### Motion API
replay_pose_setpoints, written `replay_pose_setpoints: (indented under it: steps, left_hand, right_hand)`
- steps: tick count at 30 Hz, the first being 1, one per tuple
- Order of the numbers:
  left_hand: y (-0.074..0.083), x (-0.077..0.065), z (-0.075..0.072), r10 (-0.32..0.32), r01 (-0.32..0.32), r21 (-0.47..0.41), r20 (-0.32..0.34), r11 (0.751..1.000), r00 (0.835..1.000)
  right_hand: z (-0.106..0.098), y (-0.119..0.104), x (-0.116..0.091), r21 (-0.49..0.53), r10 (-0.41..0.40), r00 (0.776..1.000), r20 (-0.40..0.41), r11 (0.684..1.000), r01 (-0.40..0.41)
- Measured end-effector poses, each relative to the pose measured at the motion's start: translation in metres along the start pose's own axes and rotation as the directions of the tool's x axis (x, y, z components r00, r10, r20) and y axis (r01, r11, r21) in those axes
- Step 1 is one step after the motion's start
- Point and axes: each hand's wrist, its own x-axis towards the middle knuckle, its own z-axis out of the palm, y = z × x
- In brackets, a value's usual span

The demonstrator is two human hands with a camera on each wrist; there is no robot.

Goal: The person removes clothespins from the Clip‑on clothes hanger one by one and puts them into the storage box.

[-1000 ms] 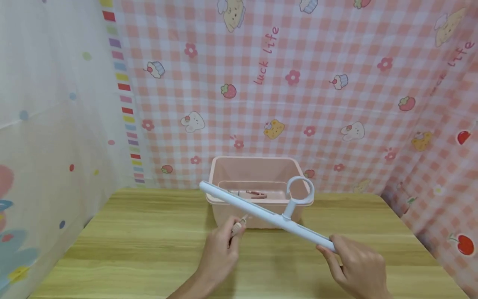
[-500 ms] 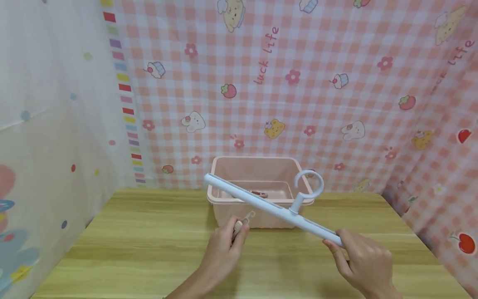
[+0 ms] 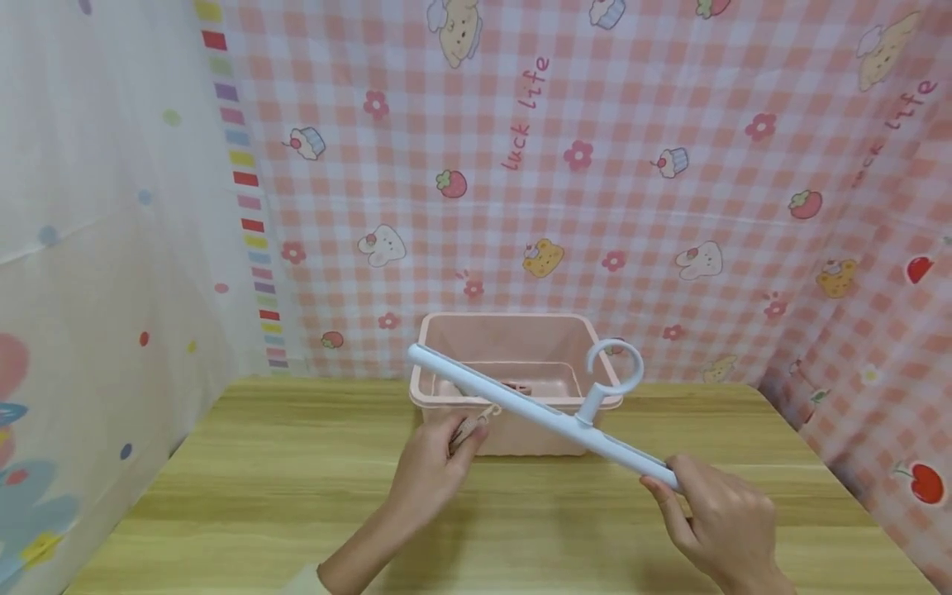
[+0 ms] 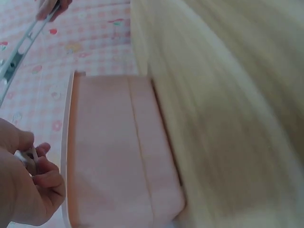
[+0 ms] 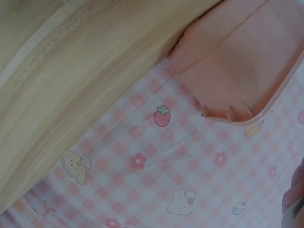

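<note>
My left hand pinches a beige clothes peg with a small hook at its tip, in front of the bin's near rim. In the left wrist view the thumb and fingers close round the peg. My right hand grips the lower right end of a pale blue clothes hanger. The hanger slants up to the left across the bin, its round hook upward. Only a sliver of my right hand shows at the right edge of the right wrist view.
A pink plastic bin stands at the back middle of the wooden table. Inside it lie small reddish-brown pieces, partly hidden by the hanger. A checked pink curtain hangs behind the table, and more cloth hangs at both sides.
My left hand with the peg has gone up toward the bin's rim and slightly left. The hanger and my right hand have shifted a little right and up from a second ago.
</note>
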Motion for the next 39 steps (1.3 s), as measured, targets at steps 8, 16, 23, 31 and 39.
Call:
replay_pose_setpoints:
  steps: [8,16,23,31,39]
  left_hand:
    - [-0.001,0.043,-0.007,0.104,-0.072,0.236,-0.126,0.969,0.987]
    - [-0.02,0.077,-0.004,0.208,-0.155,0.284,-0.167,0.946,0.964]
    - [-0.029,0.084,-0.008,0.075,-0.06,0.141,-0.103,0.988,0.992]
    - [-0.034,0.085,-0.028,0.119,-0.094,0.166,-0.15,0.982,0.981]
    - [-0.023,0.071,-0.073,0.006,0.007,0.117,-0.109,0.993,0.994]
  right_hand:
    - [-0.001,0.003,-0.001,-0.018,-0.003,1.0,-0.008,1.0,0.002]
    - [-0.003,-0.001,-0.001,-0.007,-0.014,1.0,-0.022,1.0,0.013]
    - [-0.003,-0.003,-0.004,-0.007,-0.021,0.999,-0.03,1.0,0.021]
    - [-0.004,-0.001,-0.007,-0.007,-0.018,1.0,-0.01,1.0,0.018]
    - [-0.006,-0.004,-0.001,0.04,-0.06,0.997,-0.037,0.997,0.062]
